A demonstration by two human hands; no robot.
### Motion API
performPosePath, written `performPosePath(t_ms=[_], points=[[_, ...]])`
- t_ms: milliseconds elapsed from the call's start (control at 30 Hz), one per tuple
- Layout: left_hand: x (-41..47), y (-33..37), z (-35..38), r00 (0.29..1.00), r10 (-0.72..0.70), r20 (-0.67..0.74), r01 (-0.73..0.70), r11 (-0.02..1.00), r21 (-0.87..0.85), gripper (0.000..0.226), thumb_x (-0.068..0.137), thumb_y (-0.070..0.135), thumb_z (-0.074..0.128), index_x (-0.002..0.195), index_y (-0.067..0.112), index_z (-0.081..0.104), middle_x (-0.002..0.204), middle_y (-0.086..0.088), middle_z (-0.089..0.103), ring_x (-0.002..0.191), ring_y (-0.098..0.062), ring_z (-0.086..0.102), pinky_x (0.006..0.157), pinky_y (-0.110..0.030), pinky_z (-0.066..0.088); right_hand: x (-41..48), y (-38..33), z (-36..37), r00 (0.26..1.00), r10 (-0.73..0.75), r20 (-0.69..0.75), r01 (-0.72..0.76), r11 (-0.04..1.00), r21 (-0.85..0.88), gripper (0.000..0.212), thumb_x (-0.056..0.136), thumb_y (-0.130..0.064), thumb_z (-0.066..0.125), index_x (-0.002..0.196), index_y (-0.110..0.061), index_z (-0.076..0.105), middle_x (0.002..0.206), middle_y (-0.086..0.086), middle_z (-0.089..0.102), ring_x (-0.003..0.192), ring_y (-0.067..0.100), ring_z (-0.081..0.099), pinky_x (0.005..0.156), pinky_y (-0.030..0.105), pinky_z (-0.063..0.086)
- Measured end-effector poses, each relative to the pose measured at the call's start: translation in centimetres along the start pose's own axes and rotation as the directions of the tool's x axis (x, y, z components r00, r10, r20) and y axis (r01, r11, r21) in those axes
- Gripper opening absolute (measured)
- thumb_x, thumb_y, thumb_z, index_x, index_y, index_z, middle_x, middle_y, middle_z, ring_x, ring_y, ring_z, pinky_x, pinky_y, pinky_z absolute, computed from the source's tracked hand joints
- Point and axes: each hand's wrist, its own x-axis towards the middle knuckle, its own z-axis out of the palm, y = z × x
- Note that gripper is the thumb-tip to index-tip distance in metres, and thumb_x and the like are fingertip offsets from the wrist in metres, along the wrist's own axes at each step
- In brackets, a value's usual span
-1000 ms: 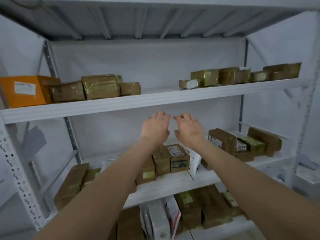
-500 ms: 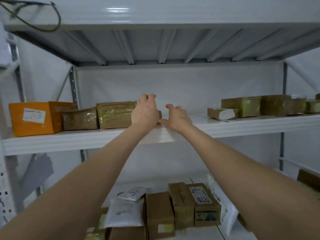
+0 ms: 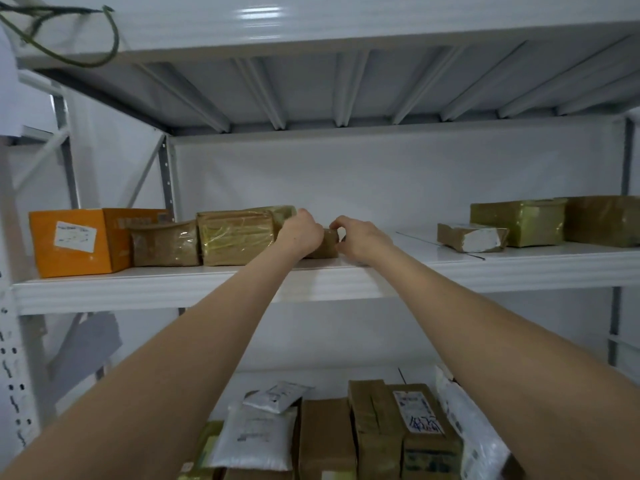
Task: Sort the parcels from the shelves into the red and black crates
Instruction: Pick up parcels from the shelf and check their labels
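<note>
— While both bare arms stretch up to that upper white metal shelf (image 3: 207,284), what have they got?

— A small boxy brown parcel (image 3: 328,244), cardboard under glossy tape. It sits on the shelf board toward the front, between the two hands. The left hand (image 3: 301,233) curls its fingers over the parcel's left end, with the tips hidden behind it. The right hand (image 3: 360,239) pinches the top right corner between thumb and forefinger.

— Anything crowding it?

— Just beside it on the left is a large block-shaped parcel in wrinkled yellowish tape (image 3: 237,237), and the left hand lies against that. Further left come a lower brown taped parcel (image 3: 164,244) and an orange cardboard box with a white label (image 3: 69,240). Well apart on the right lie a flat brown parcel with a white patch (image 3: 471,237) and a greenish film-wrapped box (image 3: 517,221).

— And underneath?

— Between the forearms, on the lower shelf (image 3: 332,375), are soft white plastic mailer bags (image 3: 256,439) and upright brown cartons (image 3: 375,431), one with a printed label.
</note>
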Motion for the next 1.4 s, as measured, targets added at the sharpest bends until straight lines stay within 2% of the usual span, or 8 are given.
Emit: performPosePath(t_ms=[200,333,533,700,900,1000,1200,1400], points=[[0.0,0.7,0.4,0.988,-0.151,-0.019,0.137,0.934,-0.330,0.025,0.093,0.015,0.044,0.107,-0.004,0.053,0.093,-0.017,0.055,0.081,-0.029,0.051,0.069,-0.034,0.041,-1.6,1.8,-1.7,0.999,0.010,-0.046,0.002,0.967,0.253,0.034,0.094,-0.018,0.046,0.127,-0.016,0.056,0.127,0.007,0.059,0.114,0.026,0.056,0.091,0.031,0.045],[-1.4,2.3,0.9,0.981,-0.192,-0.010,0.164,0.865,-0.475,0.022,0.093,0.024,0.052,0.082,0.006,0.048,0.071,-0.006,0.047,0.073,-0.023,0.051,0.080,-0.040,0.053,-3.4,3.0,-3.6,0.984,0.081,-0.159,-0.025,0.945,0.327,0.028,0.098,-0.030,0.047,0.105,-0.010,0.066,0.112,0.007,0.067,0.106,0.027,0.059,0.089,0.035,0.047],[-3.7,4.5,1.9,0.978,-0.199,0.067,0.192,0.716,-0.671,0.019,0.086,0.011,0.065,0.071,0.009,0.055,0.087,-0.013,0.057,0.085,-0.028,0.060,0.088,-0.042,0.055,-6.1,5.8,-5.5,0.952,0.232,-0.197,-0.095,0.842,0.531,0.007,0.085,-0.027,0.066,0.088,-0.023,0.061,0.100,-0.002,0.066,0.100,0.020,0.062,0.092,0.038,0.050],[-5.8,5.6,2.3,0.978,-0.194,0.078,0.179,0.589,-0.788,0.020,0.085,-0.003,0.058,0.067,0.006,0.056,0.085,-0.010,0.056,0.082,-0.027,0.056,0.082,-0.032,0.053,-7.7,7.3,-5.7,0.929,0.339,-0.151,-0.147,0.708,0.691,0.039,0.077,-0.025,0.069,0.110,-0.005,0.065,0.112,0.011,0.067,0.103,0.029,0.064,0.092,0.048,0.052],[-7.4,6.7,2.3,0.964,-0.258,0.067,0.197,0.518,-0.832,0.016,0.088,0.013,0.066,0.073,0.011,0.061,0.094,-0.013,0.065,0.089,-0.029,0.064,0.082,-0.038,0.057,-8.9,7.6,-6.7,0.927,0.351,-0.128,-0.153,0.668,0.728,0.036,0.081,-0.032,0.067,0.090,0.003,0.072,0.095,0.019,0.072,0.090,0.033,0.069,0.087,0.050,0.054],[-8.2,6.8,2.2,0.961,-0.268,0.073,0.210,0.530,-0.822,0.010,0.086,0.004,0.063,0.078,0.009,0.060,0.098,-0.015,0.067,0.086,-0.029,0.067,0.071,-0.035,0.058,-10.0,7.7,-6.8,0.932,0.351,-0.093,-0.155,0.616,0.773,0.009,0.078,-0.017,0.071,0.069,-0.016,0.069,0.093,0.011,0.072,0.092,0.028,0.069,0.088,0.045,0.055],[-10.4,6.9,2.5,0.976,-0.209,0.070,0.174,0.539,-0.824,0.042,0.083,-0.009,0.055,0.124,0.002,0.055,0.113,-0.013,0.067,0.096,-0.027,0.067,0.067,-0.027,0.056,-11.8,8.0,-5.3,0.939,0.342,-0.038,-0.141,0.482,0.865,0.026,0.076,-0.009,0.071,0.084,-0.026,0.053,0.111,0.006,0.067,0.101,0.023,0.064,0.075,0.033,0.053],[-12.8,6.1,3.1,0.990,-0.109,0.095,0.141,0.589,-0.796,0.042,0.084,-0.013,0.048,0.122,0.002,0.061,0.113,-0.010,0.069,0.092,-0.024,0.069,0.069,-0.025,0.058,-13.7,8.9,-3.9,0.937,0.342,0.076,-0.204,0.357,0.912,0.030,0.078,0.001,0.065,0.086,-0.023,0.049,0.111,0.010,0.068,0.107,0.027,0.064,0.083,0.037,0.049]])
